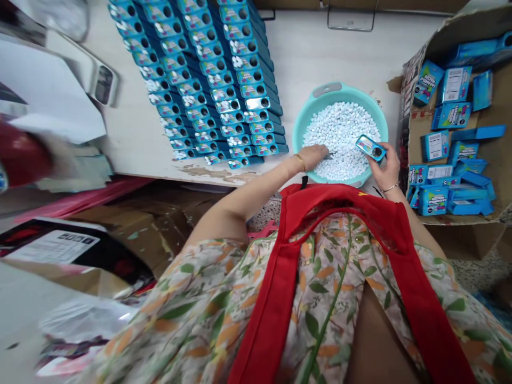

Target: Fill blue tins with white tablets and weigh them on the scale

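A turquoise basin [298, 125] holds a heap of small white candies [340, 122]. My left hand [314, 156] reaches into the near left part of the heap, fingers bent down and closed. A small dark or metallic bit shows at its fingertips, too little to name. On the basin's right side my right hand [386, 165] grips a small blue candy box [371, 148] tilted over the candies. A dark round opening shows on that box's upper face. To the left stand rows of similar blue boxes [242, 76], with white candies on many tops.
On the right a cardboard carton [500, 176] contains several loose blue boxes [434, 200]. A white phone [104, 85] and paper sheets [48, 90] lie on the left of the table [332, 58]. At far left a person's blurred red sleeve [24, 154] shows.
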`<state>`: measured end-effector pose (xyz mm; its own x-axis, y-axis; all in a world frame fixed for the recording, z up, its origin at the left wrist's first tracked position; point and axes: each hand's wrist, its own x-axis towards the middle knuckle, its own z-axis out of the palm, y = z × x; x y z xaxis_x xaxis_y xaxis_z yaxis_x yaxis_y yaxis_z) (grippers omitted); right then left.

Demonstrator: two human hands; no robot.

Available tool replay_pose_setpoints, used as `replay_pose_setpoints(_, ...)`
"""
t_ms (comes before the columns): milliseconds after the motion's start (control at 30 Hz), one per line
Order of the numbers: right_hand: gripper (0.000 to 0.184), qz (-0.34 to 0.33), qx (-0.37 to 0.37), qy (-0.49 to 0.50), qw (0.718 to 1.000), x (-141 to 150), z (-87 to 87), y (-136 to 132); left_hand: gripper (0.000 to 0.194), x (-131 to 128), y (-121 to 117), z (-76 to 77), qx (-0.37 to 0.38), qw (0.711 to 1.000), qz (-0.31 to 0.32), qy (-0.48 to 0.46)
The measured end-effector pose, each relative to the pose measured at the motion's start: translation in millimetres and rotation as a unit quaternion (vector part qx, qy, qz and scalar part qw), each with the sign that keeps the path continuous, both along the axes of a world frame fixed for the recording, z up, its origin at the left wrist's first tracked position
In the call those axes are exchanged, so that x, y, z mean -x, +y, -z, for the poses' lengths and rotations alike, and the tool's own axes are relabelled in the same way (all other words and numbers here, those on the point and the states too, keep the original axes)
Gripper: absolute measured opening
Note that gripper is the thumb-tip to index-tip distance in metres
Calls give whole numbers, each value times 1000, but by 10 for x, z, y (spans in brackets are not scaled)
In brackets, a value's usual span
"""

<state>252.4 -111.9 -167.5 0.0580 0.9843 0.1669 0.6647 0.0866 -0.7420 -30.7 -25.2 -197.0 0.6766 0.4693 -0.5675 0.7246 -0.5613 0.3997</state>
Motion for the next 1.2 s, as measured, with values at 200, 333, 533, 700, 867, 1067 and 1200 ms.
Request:
replay_pose_setpoints(200,47,25,6,10,1000,-78,-53,3,40,-598,-232,372,76,976,-102,-179)
replay_pose_setpoints(333,49,44,-1,13,999,-148,-32,32,37,-421,-154,296,91,954,-122,-260)
replay_pose_setpoints(533,46,17,13,-35,999,-96,34,76,36,195,104,-519,21,948,-69,-311)
replay_pose_setpoints(700,40,-61,1,-84,995,129,64,102,32,110,258,-1254,-52,976,-3,-210)
replay_pose_setpoints(867,42,-85,7,-81,993,269,97,115,32,-322,135,-1737,-105,992,33,-64)
replay_pose_setpoints(1067,40,-66,19,-59,996,247,130,81,36,-307,106,-1742,-153,987,-12,-57)
replay_pose_setpoints(1200,46,-24,25,-38,999,158,106,46,37,113,388,-1134,-199,978,-65,2)
